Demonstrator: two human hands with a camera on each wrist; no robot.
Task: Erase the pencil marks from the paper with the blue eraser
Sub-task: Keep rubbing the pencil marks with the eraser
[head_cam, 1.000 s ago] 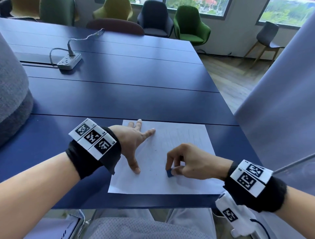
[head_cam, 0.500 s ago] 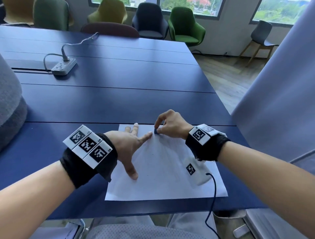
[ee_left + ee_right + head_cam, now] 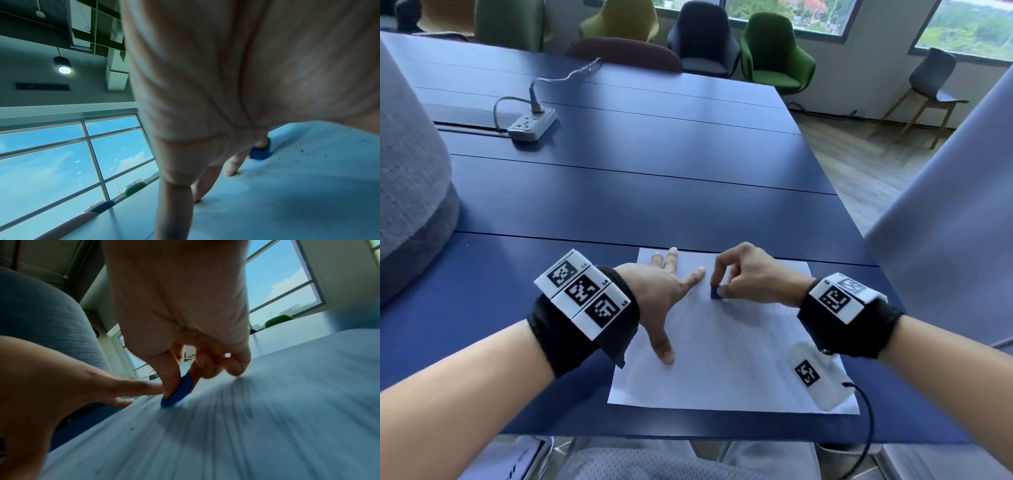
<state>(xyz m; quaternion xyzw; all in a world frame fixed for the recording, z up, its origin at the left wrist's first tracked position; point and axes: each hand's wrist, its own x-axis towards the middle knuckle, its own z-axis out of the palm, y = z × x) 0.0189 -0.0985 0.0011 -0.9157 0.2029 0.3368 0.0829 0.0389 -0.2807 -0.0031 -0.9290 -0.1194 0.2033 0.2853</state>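
A white sheet of paper [image 3: 726, 353] lies at the near edge of the dark blue table [image 3: 640, 192]. Faint pencil lines [image 3: 236, 410] run across it. My left hand [image 3: 674, 294] lies flat on the sheet's left part, fingers spread. My right hand [image 3: 722, 289] pinches a small blue eraser [image 3: 715, 292] between thumb and forefinger and holds it down on the paper just right of the left forefinger. The eraser [image 3: 179, 394] shows edge-on in the right wrist view and as a blue eraser [image 3: 260, 152] beyond my left fingers. Dark crumbs [image 3: 287, 162] dot the sheet.
A white power strip [image 3: 532, 125] with its cable sits far back on the left of the table. A grey padded shape [image 3: 410, 178] stands at the left edge. Chairs [image 3: 774, 51] line the far side. A cable [image 3: 866, 421] hangs from my right wrist over the table's front edge.
The right hand carried the eraser from the sheet's near middle up to its far edge, then drew it back a little toward me. The left hand stayed flat on the paper.
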